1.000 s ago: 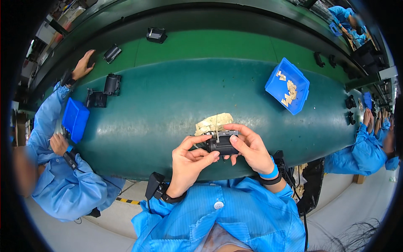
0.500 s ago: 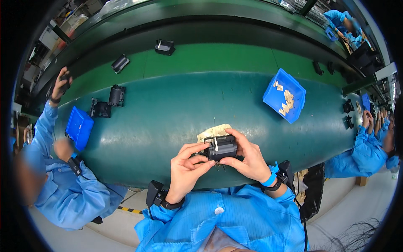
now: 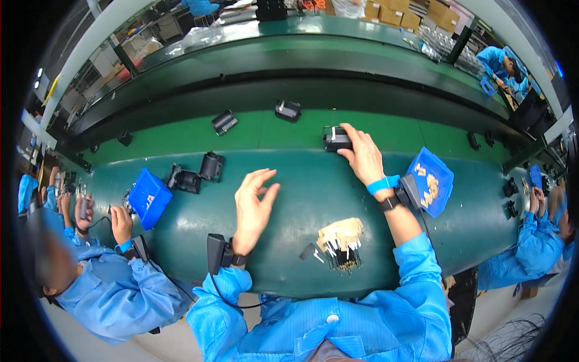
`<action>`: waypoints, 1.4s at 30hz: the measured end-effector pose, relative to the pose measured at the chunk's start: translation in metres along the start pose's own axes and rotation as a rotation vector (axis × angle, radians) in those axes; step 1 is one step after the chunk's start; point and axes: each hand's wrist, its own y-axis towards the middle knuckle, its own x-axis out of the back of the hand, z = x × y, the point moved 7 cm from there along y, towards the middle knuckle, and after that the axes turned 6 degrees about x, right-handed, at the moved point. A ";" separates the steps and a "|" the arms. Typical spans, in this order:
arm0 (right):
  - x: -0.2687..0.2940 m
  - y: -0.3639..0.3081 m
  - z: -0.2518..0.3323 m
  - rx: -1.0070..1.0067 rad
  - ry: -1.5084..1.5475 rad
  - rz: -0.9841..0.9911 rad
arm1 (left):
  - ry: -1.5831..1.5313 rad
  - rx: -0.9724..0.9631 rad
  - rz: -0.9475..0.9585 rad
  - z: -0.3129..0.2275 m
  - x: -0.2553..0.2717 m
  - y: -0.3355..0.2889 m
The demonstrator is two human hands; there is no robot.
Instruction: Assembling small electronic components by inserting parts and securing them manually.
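Note:
In my right hand (image 3: 365,158) is a black plastic housing (image 3: 335,140) with a white strip on it, gripped by thumb and fingers at its right side. It is at the green strip beyond the work surface; I cannot tell whether it rests there or hangs just above. My left hand (image 3: 254,205) is over the table with fingers apart and nothing in it. Nearer me lies a pile of thin black wired pieces with white ends (image 3: 346,260), against crumpled tan paper (image 3: 344,231). A small dark flat piece (image 3: 307,251) sits left of the pile.
More black housings (image 3: 288,111) stand on the green strip (image 3: 259,136) and at the left. A blue bin (image 3: 444,192) with tan scraps is to the right; another blue bin (image 3: 158,202) is by a co-worker (image 3: 114,271). Someone else works at far right.
My right hand has carried the housing forward from in front of me to the green strip. My left hand has let go of it and opened. The view has tilted up, uncovering the pile.

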 end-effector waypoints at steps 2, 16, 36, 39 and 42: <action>-0.018 0.013 -0.029 -0.070 -0.068 -0.031 | 0.317 -0.237 -0.201 0.016 0.019 0.026; -0.022 0.006 -0.064 -0.274 0.053 0.029 | 1.157 -0.156 -0.291 0.102 0.013 0.160; 0.022 -0.116 0.102 0.347 0.323 0.472 | 0.025 0.012 0.152 -0.003 -0.032 -0.017; 0.014 -0.119 0.102 0.334 0.273 0.492 | 0.225 -0.203 -0.110 -0.037 -0.016 -0.036; 0.016 -0.120 0.103 0.335 0.295 0.477 | 0.025 -0.115 0.033 -0.047 -0.018 -0.068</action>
